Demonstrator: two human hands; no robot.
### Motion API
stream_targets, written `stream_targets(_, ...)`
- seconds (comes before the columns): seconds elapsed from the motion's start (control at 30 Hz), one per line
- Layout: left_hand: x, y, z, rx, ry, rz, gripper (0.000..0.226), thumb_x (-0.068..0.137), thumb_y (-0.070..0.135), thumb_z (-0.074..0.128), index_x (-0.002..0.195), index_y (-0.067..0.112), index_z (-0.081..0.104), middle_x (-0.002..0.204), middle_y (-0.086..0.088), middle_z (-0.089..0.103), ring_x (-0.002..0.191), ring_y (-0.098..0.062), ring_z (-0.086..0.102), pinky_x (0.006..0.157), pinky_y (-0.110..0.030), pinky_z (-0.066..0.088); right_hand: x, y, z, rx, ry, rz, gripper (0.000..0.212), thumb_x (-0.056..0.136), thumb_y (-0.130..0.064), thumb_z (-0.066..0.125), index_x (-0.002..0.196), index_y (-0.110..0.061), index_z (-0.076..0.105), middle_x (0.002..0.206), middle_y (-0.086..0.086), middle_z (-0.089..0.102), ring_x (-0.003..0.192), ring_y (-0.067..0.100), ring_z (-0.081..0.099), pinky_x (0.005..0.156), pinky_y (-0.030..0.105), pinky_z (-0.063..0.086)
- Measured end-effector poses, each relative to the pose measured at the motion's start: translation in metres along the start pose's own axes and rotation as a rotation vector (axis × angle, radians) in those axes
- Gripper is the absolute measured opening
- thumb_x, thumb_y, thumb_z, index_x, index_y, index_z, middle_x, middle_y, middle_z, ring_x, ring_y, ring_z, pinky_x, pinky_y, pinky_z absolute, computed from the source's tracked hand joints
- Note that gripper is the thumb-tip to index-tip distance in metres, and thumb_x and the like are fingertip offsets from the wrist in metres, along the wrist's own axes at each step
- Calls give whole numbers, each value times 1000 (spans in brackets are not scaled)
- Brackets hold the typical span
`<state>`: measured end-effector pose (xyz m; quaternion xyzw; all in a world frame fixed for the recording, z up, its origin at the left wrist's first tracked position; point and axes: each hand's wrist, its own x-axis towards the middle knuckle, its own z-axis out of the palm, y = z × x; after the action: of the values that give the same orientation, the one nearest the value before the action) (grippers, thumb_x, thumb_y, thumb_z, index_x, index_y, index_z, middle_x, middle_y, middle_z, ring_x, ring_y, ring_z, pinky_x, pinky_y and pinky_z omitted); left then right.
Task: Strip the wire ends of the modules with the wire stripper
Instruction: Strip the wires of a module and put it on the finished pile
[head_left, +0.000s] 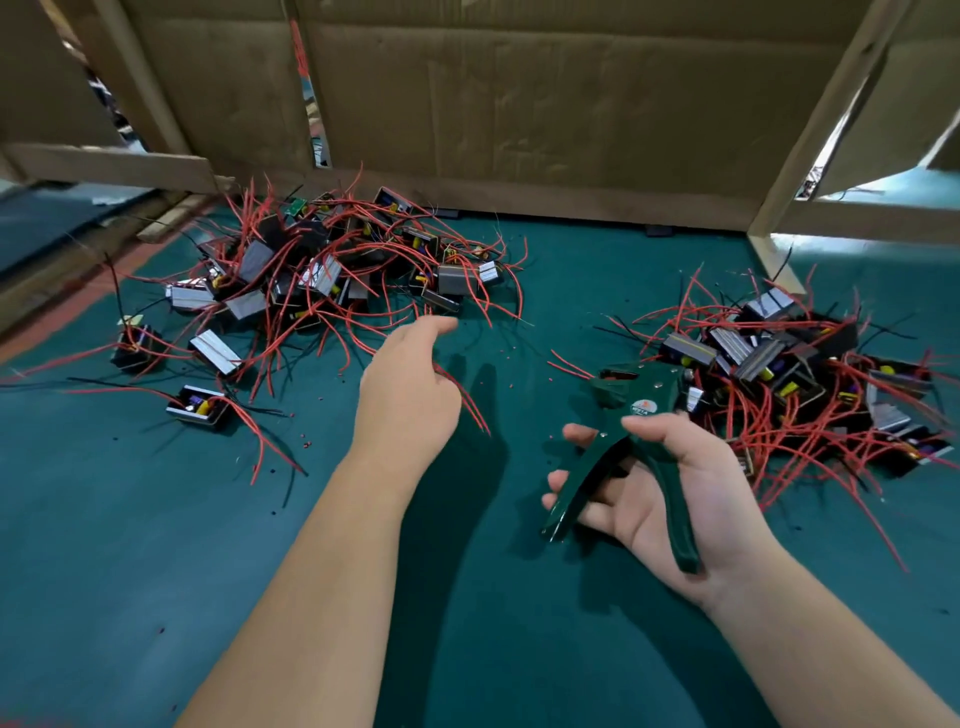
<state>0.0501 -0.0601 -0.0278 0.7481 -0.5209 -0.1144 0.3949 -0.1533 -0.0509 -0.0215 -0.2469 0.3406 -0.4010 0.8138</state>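
Note:
My right hand (670, 499) lies palm up and holds a dark green wire stripper (631, 415). Its handles are spread apart and its jaws point toward the far left. My left hand (410, 384) hovers above the green mat, back up, with its fingers curled under. A few red wires (470, 402) trail out from beneath its palm toward the right. A large pile of black modules with red and black wires (322, 270) lies beyond my left hand. A second pile of modules (779, 364) lies just behind and to the right of the stripper.
The green mat (156, 545) covers the table, dotted with small bits of red insulation. Single modules (200, 408) lie apart at the left. Cardboard walls (519, 104) and wooden posts (810, 145) close off the back. The table's left edge (62, 312) runs diagonally.

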Motion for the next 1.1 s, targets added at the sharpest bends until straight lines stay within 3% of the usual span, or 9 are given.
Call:
stream_targets(0.13,0,0,-7,31,130,46,69,71,-12,42,128,25,51,127,0,52,115,-22,47,99,-41,38,-3,-2,-3,-34,-38,7,42,71,-19,54,109,-18,36,102,24,62,66,44,63,62,56,54)
stream_targets(0.27,4,1,-15,208,94,-83,52,83,9,50,132,26,46,134,-4,47,120,-28,41,100,-42,31,-9,-6,-3,-66,-173,13,41,61,-25,67,90,2,60,110,27,61,67,42,62,63,55,53)
stream_targets(0.37,3,-1,-24,418,83,-273,51,83,30,55,132,30,42,149,-14,28,137,-40,20,111,-54,11,-12,-6,-2,-73,-259,-6,62,46,-28,83,94,5,63,118,28,61,68,41,62,65,55,53)
stream_targets(0.5,0,-19,-40,502,84,-494,58,81,41,56,135,35,36,156,-26,-7,139,-52,-13,108,-66,-8,-14,-6,1,-90,-312,21,68,45,-30,83,98,9,66,111,28,63,69,40,61,65,53,54)
stream_targets(0.6,1,-40,-55,445,130,-642,64,82,39,59,139,34,31,154,-28,-16,139,-53,-14,108,-66,-4,-15,-5,3,-118,-302,44,82,57,-30,69,118,20,49,92,27,64,67,40,60,64,52,54)
stream_targets(0.67,1,-50,-64,364,131,-690,62,84,36,59,140,30,33,155,-26,-7,139,-51,5,112,-59,10,-17,-4,5,-132,-301,45,75,65,-28,57,120,21,47,86,28,62,67,40,60,63,51,55)
stream_targets(0.83,-4,-42,-63,355,180,-347,60,88,48,49,141,30,29,142,-12,40,118,-37,49,101,-48,32,-19,-5,6,-130,-300,43,84,57,-30,68,120,21,48,88,29,61,67,41,59,63,51,54)
stream_targets(1.0,42,-21,-90,497,444,-153,60,84,61,42,138,37,34,142,-14,42,122,-40,45,102,-53,28,-16,-5,4,-111,-307,41,83,63,-30,66,123,22,41,94,30,62,68,42,60,64,53,54)
stream_targets(1.1,93,-14,-97,666,283,-50,65,79,63,50,136,34,39,140,-13,42,124,-42,41,100,-54,32,-14,-4,7,-110,-300,59,107,42,-30,86,124,20,39,106,32,61,67,43,60,63,54,53)
